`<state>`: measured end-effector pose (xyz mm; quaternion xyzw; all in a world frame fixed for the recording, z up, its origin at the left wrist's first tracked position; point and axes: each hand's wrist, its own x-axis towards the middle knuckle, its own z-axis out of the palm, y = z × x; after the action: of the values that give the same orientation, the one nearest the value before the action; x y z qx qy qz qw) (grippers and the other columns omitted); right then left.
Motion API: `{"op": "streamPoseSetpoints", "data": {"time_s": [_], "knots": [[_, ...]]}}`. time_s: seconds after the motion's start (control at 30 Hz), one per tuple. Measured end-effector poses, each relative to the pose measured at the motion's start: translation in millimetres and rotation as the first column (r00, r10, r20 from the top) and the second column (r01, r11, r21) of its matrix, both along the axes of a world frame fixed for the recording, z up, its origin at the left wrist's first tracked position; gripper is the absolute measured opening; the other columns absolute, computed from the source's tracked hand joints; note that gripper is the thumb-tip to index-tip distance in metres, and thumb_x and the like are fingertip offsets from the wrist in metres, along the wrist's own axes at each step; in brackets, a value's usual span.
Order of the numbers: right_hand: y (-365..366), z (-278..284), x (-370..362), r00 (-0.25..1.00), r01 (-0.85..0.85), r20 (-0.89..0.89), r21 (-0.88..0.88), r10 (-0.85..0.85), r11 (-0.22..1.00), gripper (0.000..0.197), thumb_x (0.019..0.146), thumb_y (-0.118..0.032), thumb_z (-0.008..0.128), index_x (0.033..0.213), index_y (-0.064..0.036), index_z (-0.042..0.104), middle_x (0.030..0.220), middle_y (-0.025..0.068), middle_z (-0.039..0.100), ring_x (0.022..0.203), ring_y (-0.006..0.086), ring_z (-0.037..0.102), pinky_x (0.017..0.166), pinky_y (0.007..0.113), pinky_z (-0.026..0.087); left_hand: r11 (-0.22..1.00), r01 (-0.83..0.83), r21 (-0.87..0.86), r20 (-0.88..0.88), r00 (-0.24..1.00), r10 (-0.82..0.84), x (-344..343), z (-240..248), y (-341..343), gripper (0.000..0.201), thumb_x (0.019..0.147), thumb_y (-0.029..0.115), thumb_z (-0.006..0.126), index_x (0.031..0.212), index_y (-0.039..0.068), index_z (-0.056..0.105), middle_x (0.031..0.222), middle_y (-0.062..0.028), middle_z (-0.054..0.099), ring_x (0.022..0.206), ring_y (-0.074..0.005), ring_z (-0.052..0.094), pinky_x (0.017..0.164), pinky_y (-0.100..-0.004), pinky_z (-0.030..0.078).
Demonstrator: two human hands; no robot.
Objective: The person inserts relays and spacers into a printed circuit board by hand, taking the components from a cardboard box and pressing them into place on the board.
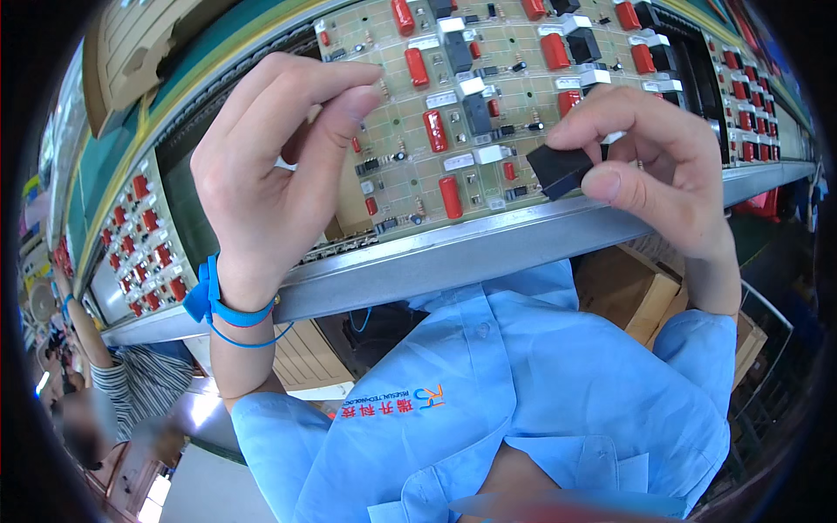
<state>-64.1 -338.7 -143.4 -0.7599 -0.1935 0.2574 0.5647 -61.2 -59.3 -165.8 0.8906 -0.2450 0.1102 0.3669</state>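
A black box-shaped component is pinched between the thumb and index finger of my right hand, above the near edge of a circuit board panel. The panel carries red capacitors, white blocks and black box-shaped parts in rows. My left hand hovers over the panel's left end, with thumb and index fingertips brought together. Whether something small sits between those fingertips cannot be made out. A blue wrist strap with a thin cord circles my left wrist.
A metal rail runs along the near side of the line. More populated boards stand at the left and right. A cardboard box sits far left. A co-worker's striped sleeve shows at left; cartons lie below the rail.
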Motion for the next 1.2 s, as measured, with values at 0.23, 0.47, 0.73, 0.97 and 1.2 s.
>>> {"op": "streamPoseSetpoints", "data": {"time_s": [0.23,0.47,0.73,0.97,1.2], "knots": [[24,-4,-20,0.924,-0.005,0.383,0.003,0.004,1.0,0.033,0.079,-0.008,0.07,0.106,0.006,0.059,0.102,0.0164,0.06,0.083,0.0153,0.055,0.066,0.024,0.045,0.922,0.142,-0.36,-0.363,0.889,-0.279,-27,4,-15,0.014,0.079,0.01,0.075,0.083,0.0,0.066,0.076,-0.0013,0.059,0.06,-0.0036,0.047,0.05,-0.0185,0.03],[40,-8,-28,0.639,0.051,0.769,-0.05,0.006,0.997,0.036,0.072,0.001,0.069,0.107,0.0053,0.06,0.097,0.0206,0.062,0.078,0.0199,0.058,0.06,0.025,0.047,0.888,0.105,-0.448,-0.353,0.892,-0.283,-32,4,-11,0.015,0.078,0.009,0.077,0.084,0.001,0.064,0.075,0.0014,0.057,0.058,-0.0008,0.044,0.047,-0.0168,0.028],[47,-14,-36,0.594,0.136,0.804,-0.06,-0.033,0.989,0.039,0.071,0.001,0.07,0.109,0.0037,0.061,0.099,0.0224,0.064,0.085,0.0258,0.061,0.074,0.034,0.048,0.863,0.046,-0.504,-0.418,0.861,-0.29,-36,4,-13,0.019,0.079,0.008,0.077,0.086,0.001,0.061,0.077,0.0029,0.056,0.061,0.0006,0.046,0.05,-0.0148,0.031],[50,-23,-30,0.457,0.189,0.883,0.026,-0.111,0.982,0.041,0.062,-0.004,0.08,0.1,-0.0006,0.064,0.088,0.0156,0.066,0.064,0.0223,0.059,0.053,0.028,0.045,0.874,0.026,-0.486,-0.423,0.868,-0.261,-36,5,-16,0.016,0.081,0.005,0.074,0.086,0.0,0.06,0.075,0.0029,0.057,0.061,0.0008,0.047,0.05,-0.0144,0.033],[51,-27,-28,0.403,0.219,0.906,0.044,-0.131,0.975,0.037,0.066,-0.002,0.078,0.1,0.0012,0.065,0.09,0.0166,0.066,0.066,0.0211,0.061,0.055,0.026,0.047,0.903,-0.023,-0.429,-0.47,0.86,-0.201,-35,2,-19,0.017,0.08,0.006,0.075,0.088,0.0,0.061,0.075,0.0016,0.06,0.063,0.0005,0.05,0.053,-0.0133,0.036]]}}
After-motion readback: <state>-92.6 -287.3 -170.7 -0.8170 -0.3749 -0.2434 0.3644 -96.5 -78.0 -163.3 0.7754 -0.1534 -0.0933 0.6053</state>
